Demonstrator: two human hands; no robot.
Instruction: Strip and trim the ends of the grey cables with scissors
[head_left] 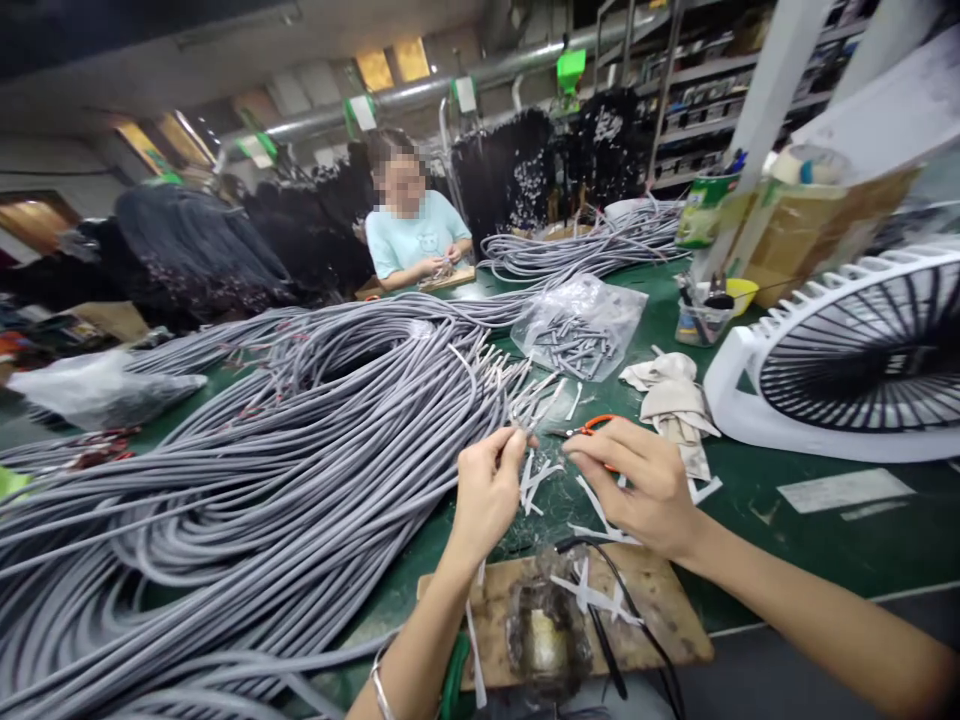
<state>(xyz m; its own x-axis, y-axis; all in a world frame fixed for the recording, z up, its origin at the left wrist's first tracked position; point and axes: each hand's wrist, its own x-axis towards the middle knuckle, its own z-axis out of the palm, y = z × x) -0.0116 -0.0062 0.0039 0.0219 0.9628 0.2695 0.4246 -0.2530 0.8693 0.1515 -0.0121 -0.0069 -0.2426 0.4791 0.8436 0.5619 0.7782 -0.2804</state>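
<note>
My left hand is closed in a pinch at the stripped end of a grey cable, beside the pale ends of the cable bundle. To its right, my right hand has its fingers drawn together, and whatever is between the fingertips is too small to make out. Orange-handled cutters show just behind those fingers, jaws pointing left; whether the hand touches them is hidden. White strips lie scattered on the green table between and below my hands.
Nearest me is a wooden board with a taped metal block and black leads. A clear bag of grey pieces, cloth gloves and a white fan stand beyond. Across the table sits a co-worker, hands busy.
</note>
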